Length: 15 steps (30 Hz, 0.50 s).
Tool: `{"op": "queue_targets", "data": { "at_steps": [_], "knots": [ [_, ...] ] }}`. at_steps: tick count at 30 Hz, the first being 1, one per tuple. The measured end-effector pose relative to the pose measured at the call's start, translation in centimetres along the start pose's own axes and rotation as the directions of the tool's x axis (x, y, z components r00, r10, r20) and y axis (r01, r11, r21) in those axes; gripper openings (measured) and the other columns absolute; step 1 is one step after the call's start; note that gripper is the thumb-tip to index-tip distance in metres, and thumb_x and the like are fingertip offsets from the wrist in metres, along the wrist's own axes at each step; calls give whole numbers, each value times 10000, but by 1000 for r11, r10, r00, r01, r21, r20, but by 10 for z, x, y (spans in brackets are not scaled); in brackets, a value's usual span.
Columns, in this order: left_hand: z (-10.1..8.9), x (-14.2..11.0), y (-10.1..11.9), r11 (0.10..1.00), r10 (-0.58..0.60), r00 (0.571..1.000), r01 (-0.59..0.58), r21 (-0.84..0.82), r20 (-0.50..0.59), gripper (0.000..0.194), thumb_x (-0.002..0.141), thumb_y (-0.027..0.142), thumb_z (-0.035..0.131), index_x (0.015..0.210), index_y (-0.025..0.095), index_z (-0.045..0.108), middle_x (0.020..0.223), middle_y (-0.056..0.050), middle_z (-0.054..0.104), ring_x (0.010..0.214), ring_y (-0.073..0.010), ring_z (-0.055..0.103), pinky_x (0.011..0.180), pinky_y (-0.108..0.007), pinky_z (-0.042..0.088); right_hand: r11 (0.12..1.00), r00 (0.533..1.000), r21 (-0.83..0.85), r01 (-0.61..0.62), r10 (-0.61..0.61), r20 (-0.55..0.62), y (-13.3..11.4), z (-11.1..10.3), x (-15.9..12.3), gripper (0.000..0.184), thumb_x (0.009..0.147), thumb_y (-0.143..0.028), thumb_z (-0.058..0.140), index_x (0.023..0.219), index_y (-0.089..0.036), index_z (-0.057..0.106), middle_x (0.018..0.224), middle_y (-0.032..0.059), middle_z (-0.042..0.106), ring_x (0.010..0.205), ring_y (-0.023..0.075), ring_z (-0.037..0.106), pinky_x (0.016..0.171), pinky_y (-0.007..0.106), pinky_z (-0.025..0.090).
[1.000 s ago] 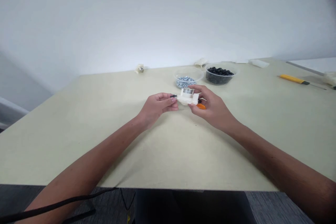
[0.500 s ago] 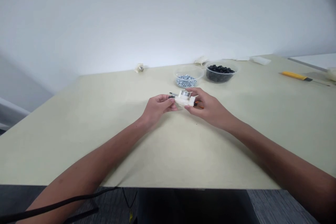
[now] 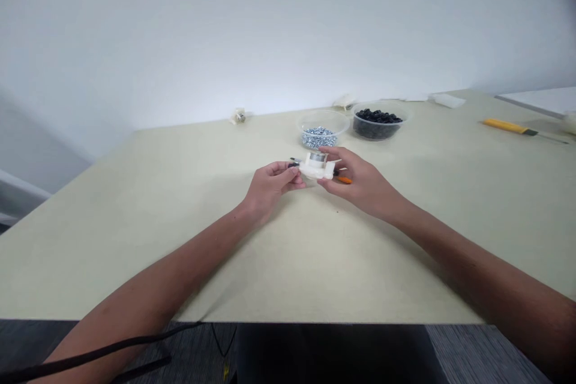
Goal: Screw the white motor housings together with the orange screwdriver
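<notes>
1. My left hand (image 3: 271,187) was closed in a pinch, thumb and forefinger on a small black piece (image 3: 293,165) at the left end of a white plastic housing (image 3: 315,173)
2. My right hand (image 3: 360,183) gripped the housing from the right, thumb at its lower front edge, forefinger reaching round to the back of its top
3. Position of housing: between my two hands, over the middle of the table (image 3: 292,270), nearer to me than the bowls; a silver metal cylinder (image 3: 318,157) sat upright in its top
4. An orange piece (image 3: 345,180) showed at my right palm, and a thin dark-tipped rod (image 3: 296,160) stuck out to the left behind the housing; I could not tell whether they formed one tool
5. Just beyond my right forefinger stood a clear plastic bowl (image 3: 343,126) of small silvery metal pieces (image 3: 319,137); beside it to the right, a second clear bowl (image 3: 406,115) held black pieces (image 3: 378,116)
6. Near the wall (image 3: 270,30) lay two cream-coloured parts, one (image 3: 237,116) well left of the bowls, the other (image 3: 344,102) just behind them
7. At far right lay a yellow-handled screwdriver (image 3: 508,126), shaft pointing right
</notes>
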<state>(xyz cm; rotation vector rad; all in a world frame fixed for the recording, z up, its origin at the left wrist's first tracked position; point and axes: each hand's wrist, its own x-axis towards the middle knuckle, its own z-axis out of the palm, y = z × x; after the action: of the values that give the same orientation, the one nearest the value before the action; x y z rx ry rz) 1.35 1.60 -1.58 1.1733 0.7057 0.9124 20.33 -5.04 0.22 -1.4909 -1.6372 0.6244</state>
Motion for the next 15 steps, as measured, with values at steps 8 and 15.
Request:
{"op": "queue_targets", "data": {
  "at_steps": [8,15],
  "knots": [
    [3,-2,1,1000,16,999,-16,-10,-35,198,791,277,726,815,96,648,736,-10,612,727,-119,636,907,-374,514,999,998,-3,48,-48,-38,1,0,0,585,813,-388,661,1361,-254,507,1342,76,573,1079,234,633,935,428,541],
    [2,-2,-1,1000,26,999,-26,-12,-28,195,791,278,724,831,101,650,733,-7,615,716,-114,633,888,-364,517,998,996,-21,67,-68,-59,2,1,1,545,812,-390,666,1324,-256,535,1336,69,576,1055,231,638,920,428,551]
  ]
}}
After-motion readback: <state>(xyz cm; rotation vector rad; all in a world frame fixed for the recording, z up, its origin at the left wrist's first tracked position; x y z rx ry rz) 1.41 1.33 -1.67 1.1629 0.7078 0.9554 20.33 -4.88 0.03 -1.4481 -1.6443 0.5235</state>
